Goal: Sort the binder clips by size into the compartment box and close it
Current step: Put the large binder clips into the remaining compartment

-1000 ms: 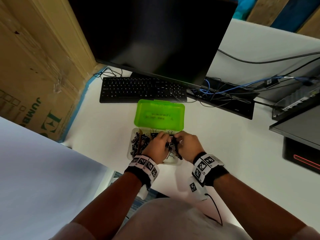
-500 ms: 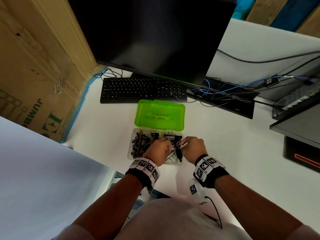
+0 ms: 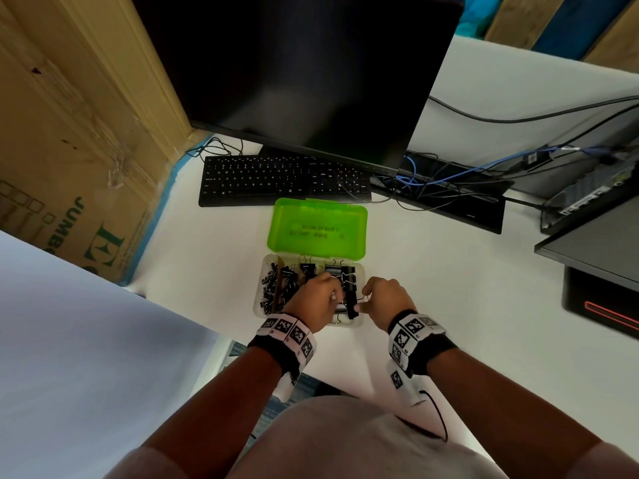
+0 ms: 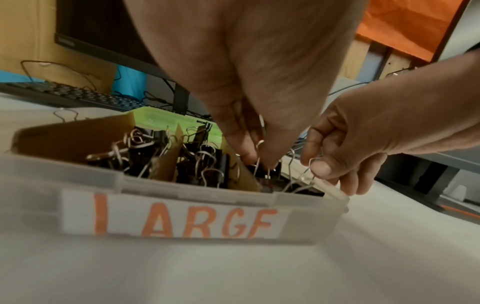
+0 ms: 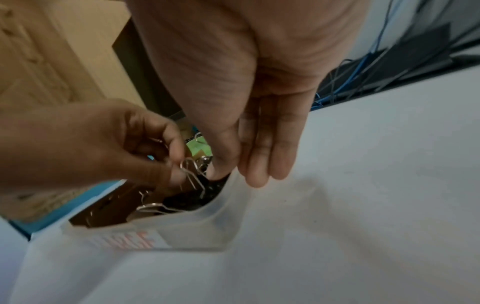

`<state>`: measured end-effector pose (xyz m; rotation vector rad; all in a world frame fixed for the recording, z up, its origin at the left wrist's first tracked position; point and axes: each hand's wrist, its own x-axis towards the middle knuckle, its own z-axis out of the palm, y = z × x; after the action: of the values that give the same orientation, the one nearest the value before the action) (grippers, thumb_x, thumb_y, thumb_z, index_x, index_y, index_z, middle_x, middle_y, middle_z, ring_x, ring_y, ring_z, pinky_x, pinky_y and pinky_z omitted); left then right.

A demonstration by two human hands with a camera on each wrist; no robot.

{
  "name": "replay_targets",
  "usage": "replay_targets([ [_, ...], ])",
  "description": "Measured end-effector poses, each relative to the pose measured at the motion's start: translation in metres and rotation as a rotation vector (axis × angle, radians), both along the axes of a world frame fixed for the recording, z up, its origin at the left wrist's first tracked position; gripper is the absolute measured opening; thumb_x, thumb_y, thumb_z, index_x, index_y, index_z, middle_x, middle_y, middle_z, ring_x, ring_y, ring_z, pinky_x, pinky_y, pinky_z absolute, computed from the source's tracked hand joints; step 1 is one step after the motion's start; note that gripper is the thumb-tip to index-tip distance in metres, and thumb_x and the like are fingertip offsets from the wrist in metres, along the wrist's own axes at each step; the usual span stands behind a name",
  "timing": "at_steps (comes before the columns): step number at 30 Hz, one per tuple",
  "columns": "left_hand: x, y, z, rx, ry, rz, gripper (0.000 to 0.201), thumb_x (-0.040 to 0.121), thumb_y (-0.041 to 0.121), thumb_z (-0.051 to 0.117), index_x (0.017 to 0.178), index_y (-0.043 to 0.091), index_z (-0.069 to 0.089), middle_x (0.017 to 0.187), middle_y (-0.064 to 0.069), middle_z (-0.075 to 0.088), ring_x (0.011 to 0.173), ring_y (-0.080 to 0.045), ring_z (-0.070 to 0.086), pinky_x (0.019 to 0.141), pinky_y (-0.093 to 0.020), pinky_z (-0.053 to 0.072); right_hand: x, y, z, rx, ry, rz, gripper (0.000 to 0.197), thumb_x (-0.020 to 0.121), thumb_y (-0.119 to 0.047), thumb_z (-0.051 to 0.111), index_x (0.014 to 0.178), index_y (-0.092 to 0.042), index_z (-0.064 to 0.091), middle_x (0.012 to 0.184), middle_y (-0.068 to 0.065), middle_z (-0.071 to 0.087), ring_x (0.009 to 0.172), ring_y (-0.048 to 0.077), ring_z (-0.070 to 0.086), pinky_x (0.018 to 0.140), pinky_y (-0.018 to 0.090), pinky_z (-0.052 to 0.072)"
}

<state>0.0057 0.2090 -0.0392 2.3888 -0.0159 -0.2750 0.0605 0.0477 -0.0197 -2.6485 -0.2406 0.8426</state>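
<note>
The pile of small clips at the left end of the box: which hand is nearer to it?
Left. The left hand sits over the middle of the box, right beside the small clips. The right hand is at the box's opposite end, pinching a large clip.

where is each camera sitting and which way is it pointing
Head: worn on the head, looking forward and down at the clip box on the white desk; both forearms, left hand and right hand show.
Left wrist: low over the desk, looking along the left hand at the box front marked LARGE; the right hand enters from the right.
Right wrist: looking along the right hand at the box corner; the left hand enters from the left.
All three share the box, its green lid and both hands.
</note>
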Motion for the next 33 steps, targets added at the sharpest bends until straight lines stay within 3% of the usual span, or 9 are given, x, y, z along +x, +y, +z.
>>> replay_targets([
  [3, -0.004, -0.002, -0.002, -0.027, -0.069, 0.044, 0.006, 0.084, 0.009, 0.059, 0.087, 0.014, 0.057, 0.106, 0.000, 0.049, 0.080, -0.020, 0.061, 0.075, -0.029, 0.051, -0.004, 0.001, 0.004, -0.023, -0.017, 0.027, 0.041, 0.080, -0.034, 0.070, 0.112, -0.014, 0.053, 0.112, 0.014, 0.060, 0.101, 0.034, 0.058, 0.082, 0.036, 0.046],
  [9, -0.005, 0.002, -0.005, -0.056, -0.054, 0.112, 0.013, 0.081, 0.002, 0.062, 0.087, 0.013, 0.061, 0.094, -0.001, 0.057, 0.076, -0.012, 0.056, 0.075, -0.033, 0.053, -0.014, 0.006, 0.005, -0.003, 0.012, 0.065, 0.054, 0.077, -0.037, 0.070, 0.121, -0.016, 0.047, 0.114, 0.016, 0.060, 0.102, 0.034, 0.059, 0.086, 0.040, 0.050],
  [13, -0.002, 0.013, 0.007, -0.089, -0.085, 0.083, 0.027, 0.081, -0.002, 0.061, 0.102, 0.014, 0.063, 0.106, 0.002, 0.053, 0.081, -0.008, 0.056, 0.074, -0.010, 0.043, -0.007, 0.001, 0.004, 0.041, 0.076, 0.090, 0.065, 0.077, -0.035, 0.068, 0.131, -0.017, 0.037, 0.109, 0.015, 0.063, 0.102, 0.033, 0.061, 0.085, 0.037, 0.049],
  [17, 0.015, 0.053, 0.017, -0.007, -0.292, 0.345, 0.027, 0.079, -0.002, 0.060, 0.103, 0.011, 0.063, 0.110, -0.006, 0.057, 0.100, -0.016, 0.057, 0.094, -0.024, 0.045, 0.005, -0.014, 0.003, 0.230, 0.143, 0.003, 0.023, 0.079, -0.013, 0.066, 0.099, -0.016, 0.054, 0.073, -0.004, 0.071, 0.084, 0.017, 0.067, 0.078, 0.026, 0.048],
  [21, 0.029, 0.103, 0.006, 0.022, -0.125, 0.716, 0.037, 0.078, 0.003, 0.064, 0.114, 0.011, 0.059, 0.123, -0.013, 0.051, 0.113, -0.027, 0.053, 0.101, -0.032, 0.041, 0.004, -0.016, 0.009, 0.351, 0.188, -0.085, 0.026, 0.077, 0.009, 0.052, 0.075, -0.016, 0.055, 0.064, -0.002, 0.068, 0.050, 0.000, 0.062, 0.062, 0.026, 0.055],
  [25, 0.044, 0.118, 0.003, -0.102, 0.125, 0.726, 0.048, 0.087, 0.019, 0.062, 0.132, 0.015, 0.045, 0.135, -0.006, 0.049, 0.116, -0.026, 0.054, 0.099, -0.034, 0.042, 0.007, -0.016, 0.005, 0.375, 0.248, -0.167, 0.018, 0.078, 0.003, 0.058, 0.074, -0.015, 0.056, 0.063, -0.005, 0.066, 0.046, 0.003, 0.059, 0.051, 0.018, 0.047],
  [28, 0.055, 0.120, -0.002, -0.080, 0.270, 0.629, 0.058, 0.090, 0.027, 0.059, 0.141, 0.017, 0.033, 0.143, -0.003, 0.045, 0.122, -0.026, 0.051, 0.105, -0.035, 0.038, 0.005, -0.016, -0.002, 0.418, 0.354, -0.247, 0.016, 0.075, 0.002, 0.059, 0.078, -0.013, 0.054, 0.066, 0.005, 0.069, 0.051, 0.016, 0.057, 0.056, 0.028, 0.047],
  [31, 0.062, 0.121, -0.009, -0.121, 0.322, 0.641, 0.063, 0.090, 0.034, 0.058, 0.143, 0.019, 0.029, 0.139, -0.007, 0.049, 0.118, -0.027, 0.055, 0.102, -0.038, 0.041, 0.005, -0.022, -0.009, 0.379, 0.294, -0.158, 0.025, 0.076, -0.027, 0.074, 0.088, -0.019, 0.054, 0.065, 0.002, 0.070, 0.052, 0.003, 0.059, 0.062, 0.026, 0.047],
  [33, 0.066, 0.122, -0.007, -0.123, 0.325, 0.663, 0.064, 0.089, 0.038, 0.058, 0.142, 0.018, 0.030, 0.135, -0.008, 0.053, 0.112, -0.028, 0.058, 0.100, -0.039, 0.043, 0.014, -0.023, -0.006, 0.375, 0.235, -0.182, 0.036, 0.074, -0.045, 0.073, 0.094, -0.022, 0.053, 0.066, 0.002, 0.071, 0.052, 0.000, 0.060, 0.061, 0.023, 0.046],
])
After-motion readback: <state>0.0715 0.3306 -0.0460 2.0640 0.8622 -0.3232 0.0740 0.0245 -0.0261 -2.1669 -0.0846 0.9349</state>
